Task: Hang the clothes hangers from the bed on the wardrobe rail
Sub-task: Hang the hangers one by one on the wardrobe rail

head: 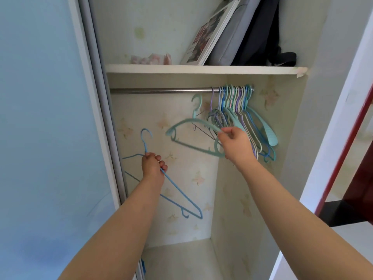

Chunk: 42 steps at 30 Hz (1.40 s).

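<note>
Two hangers are in hand: the right hand (pixel 234 145) pinches the green hanger (pixel 193 136) just below the rail (pixel 161 90), needing a lift to hook it, while the left hand (pixel 153 166) grips the blue hanger (pixel 173 188) lower.

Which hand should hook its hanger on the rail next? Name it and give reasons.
Right. The right hand holds the green hanger with its hook just under the rail. The left hand grips the blue hanger lower down.
</note>
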Available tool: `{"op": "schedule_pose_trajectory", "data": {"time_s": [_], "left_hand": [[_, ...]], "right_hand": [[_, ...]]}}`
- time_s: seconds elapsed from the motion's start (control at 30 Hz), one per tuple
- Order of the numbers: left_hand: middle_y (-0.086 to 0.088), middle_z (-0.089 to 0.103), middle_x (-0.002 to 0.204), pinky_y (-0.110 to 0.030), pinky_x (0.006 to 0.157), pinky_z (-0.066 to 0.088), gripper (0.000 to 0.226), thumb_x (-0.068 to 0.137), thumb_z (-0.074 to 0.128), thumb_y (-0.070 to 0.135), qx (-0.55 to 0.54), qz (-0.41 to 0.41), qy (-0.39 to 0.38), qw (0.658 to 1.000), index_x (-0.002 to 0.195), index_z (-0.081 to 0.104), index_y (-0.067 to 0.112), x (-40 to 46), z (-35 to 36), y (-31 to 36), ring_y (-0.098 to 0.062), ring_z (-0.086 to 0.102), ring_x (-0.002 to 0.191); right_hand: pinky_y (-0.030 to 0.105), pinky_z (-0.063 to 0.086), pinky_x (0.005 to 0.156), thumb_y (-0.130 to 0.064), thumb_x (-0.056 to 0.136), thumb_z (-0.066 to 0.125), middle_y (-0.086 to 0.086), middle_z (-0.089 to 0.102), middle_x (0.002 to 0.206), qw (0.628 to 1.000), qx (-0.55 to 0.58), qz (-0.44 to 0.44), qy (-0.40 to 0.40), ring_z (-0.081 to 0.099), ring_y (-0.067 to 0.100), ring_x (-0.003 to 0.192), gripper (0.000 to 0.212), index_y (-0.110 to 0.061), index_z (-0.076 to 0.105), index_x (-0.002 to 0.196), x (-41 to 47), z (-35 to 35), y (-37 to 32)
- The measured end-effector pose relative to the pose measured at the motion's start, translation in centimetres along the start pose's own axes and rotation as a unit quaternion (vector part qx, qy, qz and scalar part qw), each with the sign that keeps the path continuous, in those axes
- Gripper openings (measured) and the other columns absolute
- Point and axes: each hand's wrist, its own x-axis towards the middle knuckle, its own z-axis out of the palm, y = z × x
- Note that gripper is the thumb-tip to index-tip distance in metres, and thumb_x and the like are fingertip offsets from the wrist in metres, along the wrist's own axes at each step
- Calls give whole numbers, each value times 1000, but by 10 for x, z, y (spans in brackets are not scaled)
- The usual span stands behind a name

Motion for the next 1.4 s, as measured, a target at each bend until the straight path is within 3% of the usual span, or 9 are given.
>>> {"op": "schedule_pose_trajectory", "data": {"time_s": [0.2,0.47,0.7,0.87,0.93,1.0,1.1,1.23,1.4], "left_hand": [[3,34,63,-9,33,19,38,97,19,4,-13,-124,-59,990,89,51,21,-14,7,8,-4,25,28],[-2,47,68,-9,31,15,20,103,38,16,160,-80,-82,980,85,46,14,-23,3,13,-3,21,24],[-6,63,68,-11,37,16,34,103,40,37,319,-41,-126,939,132,47,21,-17,-22,-6,-8,19,28],[-2,60,83,-18,39,24,33,103,39,26,476,21,-150,866,119,65,13,-25,-24,-17,-10,32,47],[-9,67,103,-13,38,29,33,104,38,19,509,52,-190,838,116,67,7,-27,-21,-20,-7,39,53],[-10,69,109,-12,43,30,34,104,37,19,522,61,-227,820,114,67,6,-33,-15,-22,-5,42,57],[0,66,92,-14,40,25,35,105,36,21,488,25,-277,827,115,66,7,-41,-4,-24,-8,33,54],[0,63,95,-11,45,31,34,105,36,19,493,36,-308,813,115,65,6,-48,0,-31,-2,40,59],[4,64,99,-8,63,40,19,99,48,14,433,47,-341,833,96,67,12,-61,3,-54,-3,52,80]], "right_hand": [[23,36,55,-28,96,48,0,60,94,998,-21,-18,55,53,14,75,29,-12,52,120,35,15,-19],[31,37,68,-30,98,45,16,64,109,994,-103,27,28,58,28,84,35,-10,43,127,53,15,14],[41,44,84,-28,95,51,15,39,137,972,-232,-6,42,52,36,112,48,-10,37,138,34,3,47],[42,44,90,-13,88,52,20,54,113,919,-214,-256,210,51,33,105,30,1,52,115,-12,12,89],[37,41,90,-27,94,47,15,58,107,925,-226,-295,81,54,30,102,31,-5,53,114,-26,15,107],[34,35,99,-54,92,40,8,57,121,926,-300,-191,-124,51,26,117,54,-14,51,127,-36,17,120],[39,29,106,-78,80,36,1,53,132,856,-433,-65,-276,44,22,128,73,-27,47,130,-40,19,147],[36,38,92,-68,89,36,6,63,105,845,-465,43,-259,57,26,108,46,-24,48,79,-32,0,165],[32,39,64,-61,91,44,2,50,69,886,-438,12,-152,61,32,83,52,-20,36,61,-49,-42,185]]}}
